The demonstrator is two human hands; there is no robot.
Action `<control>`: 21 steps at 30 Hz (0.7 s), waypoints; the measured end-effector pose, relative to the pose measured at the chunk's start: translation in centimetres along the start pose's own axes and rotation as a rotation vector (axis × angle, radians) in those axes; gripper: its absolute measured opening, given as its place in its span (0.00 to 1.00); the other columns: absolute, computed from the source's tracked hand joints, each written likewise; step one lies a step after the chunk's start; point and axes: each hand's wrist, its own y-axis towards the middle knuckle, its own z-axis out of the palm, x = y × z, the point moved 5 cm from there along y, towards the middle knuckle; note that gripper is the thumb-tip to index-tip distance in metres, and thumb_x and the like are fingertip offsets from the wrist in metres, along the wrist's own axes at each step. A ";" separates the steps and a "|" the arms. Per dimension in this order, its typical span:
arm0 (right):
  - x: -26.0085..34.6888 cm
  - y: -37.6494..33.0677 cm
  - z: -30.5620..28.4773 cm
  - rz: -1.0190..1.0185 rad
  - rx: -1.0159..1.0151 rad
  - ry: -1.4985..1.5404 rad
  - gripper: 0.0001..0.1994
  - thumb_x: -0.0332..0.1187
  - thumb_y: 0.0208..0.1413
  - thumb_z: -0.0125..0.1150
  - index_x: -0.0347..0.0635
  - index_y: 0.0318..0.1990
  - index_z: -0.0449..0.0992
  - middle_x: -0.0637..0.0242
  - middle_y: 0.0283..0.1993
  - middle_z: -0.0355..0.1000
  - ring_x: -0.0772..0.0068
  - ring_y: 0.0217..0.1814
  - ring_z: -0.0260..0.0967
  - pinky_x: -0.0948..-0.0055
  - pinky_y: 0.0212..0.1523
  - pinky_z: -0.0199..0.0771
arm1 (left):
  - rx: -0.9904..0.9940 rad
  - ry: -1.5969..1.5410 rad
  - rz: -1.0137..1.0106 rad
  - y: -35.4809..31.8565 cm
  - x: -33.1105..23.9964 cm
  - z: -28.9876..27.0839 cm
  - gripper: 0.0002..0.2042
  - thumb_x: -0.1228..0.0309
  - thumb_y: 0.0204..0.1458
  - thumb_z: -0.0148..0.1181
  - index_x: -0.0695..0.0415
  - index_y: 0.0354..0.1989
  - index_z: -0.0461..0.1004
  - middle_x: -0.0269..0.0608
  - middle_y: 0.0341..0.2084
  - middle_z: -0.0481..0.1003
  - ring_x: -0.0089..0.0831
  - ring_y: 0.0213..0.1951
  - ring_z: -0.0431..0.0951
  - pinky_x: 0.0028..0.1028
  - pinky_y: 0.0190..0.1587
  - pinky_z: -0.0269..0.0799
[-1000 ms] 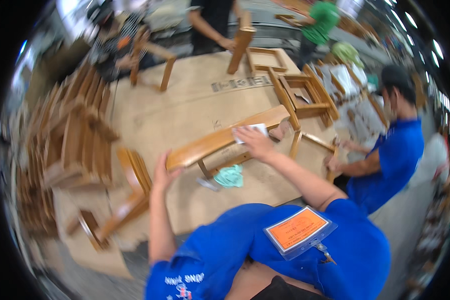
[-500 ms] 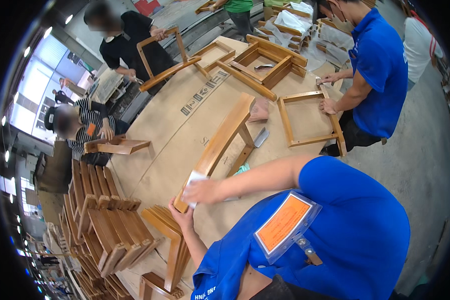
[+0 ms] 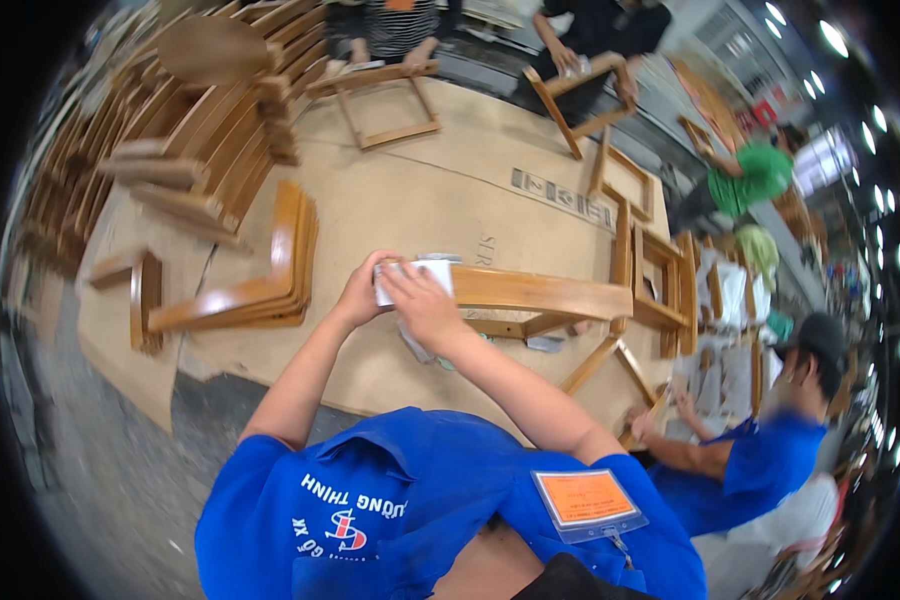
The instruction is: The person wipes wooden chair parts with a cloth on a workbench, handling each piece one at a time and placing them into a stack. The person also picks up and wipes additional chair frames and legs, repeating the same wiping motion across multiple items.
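At picture centre, left hand (image 3: pixel 361 293) grips the left end of a wooden frame (image 3: pixel 540 293); right hand (image 3: pixel 422 308) covers a white pad (image 3: pixel 438 274) there, its grip not determinable.

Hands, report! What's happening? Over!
Left hand touching long brown wooden beam, left end. Right hand atop white flat sheet there. Brown wooden L-shaped frames stacked left, apart.
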 end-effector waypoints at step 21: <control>-3.6 -6.0 -5.4 0.311 -0.006 -0.106 0.26 0.27 0.54 0.51 0.41 0.63 0.62 0.58 0.68 0.56 0.48 0.71 0.49 0.49 0.66 0.51 | 0.098 -0.181 -0.022 -0.2 0.8 1.1 0.37 0.79 0.36 0.73 0.51 0.56 0.58 0.37 0.44 0.71 0.27 0.47 0.72 0.28 0.49 0.72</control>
